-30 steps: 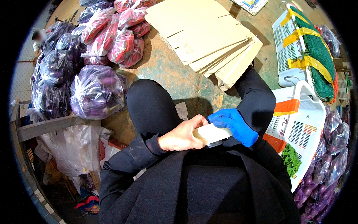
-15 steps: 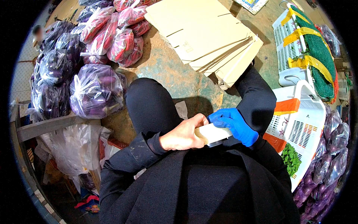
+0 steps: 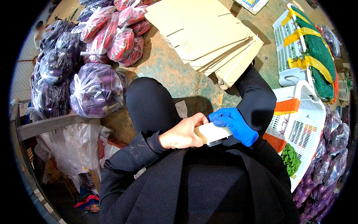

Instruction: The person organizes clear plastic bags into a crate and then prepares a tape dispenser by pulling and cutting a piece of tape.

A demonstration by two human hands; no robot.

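Observation:
I look down at my lap, dressed in black. My bare left hand (image 3: 183,133) and my right hand (image 3: 234,124), which wears a blue glove, both grip a small flat white object (image 3: 213,133) held between them in front of my body. The left fingers curl over its left end, the gloved fingers wrap its right end. What the white object is cannot be told. My left knee rises just beyond the hands.
A stack of flattened cardboard boxes (image 3: 209,33) lies on the floor ahead. Clear bags of purple eggplants (image 3: 95,91) and red produce (image 3: 119,41) pile at the left. A white plastic crate (image 3: 302,127) with greens stands at the right, another crate (image 3: 298,48) with green netting beyond it.

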